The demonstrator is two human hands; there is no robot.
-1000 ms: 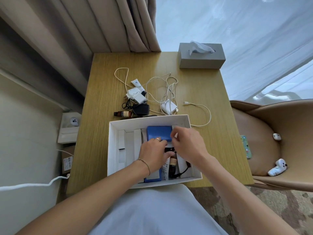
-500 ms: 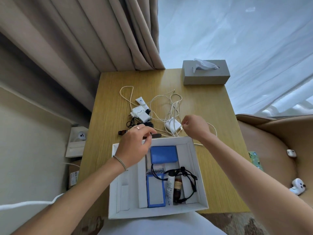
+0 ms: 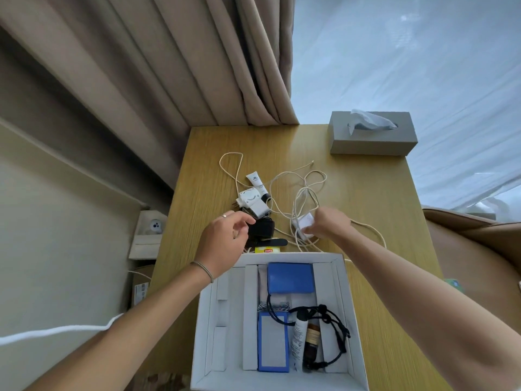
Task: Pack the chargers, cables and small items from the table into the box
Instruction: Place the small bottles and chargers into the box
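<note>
Left hand (image 3: pixel 225 241): fingers curled at black charger (image 3: pixel 260 228), grip unclear
Right hand (image 3: pixel 328 225): pinches white charger (image 3: pixel 304 225) beyond box (image 3: pixel 201 331)
Risk: tangled cables (image 3: pixel 303 190) may drag tube (image 3: pixel 257 182) or adapter (image 3: pixel 251 202) when lifted

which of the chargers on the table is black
The black charger at the left hand, nearest the box; the other two chargers are white.
</note>
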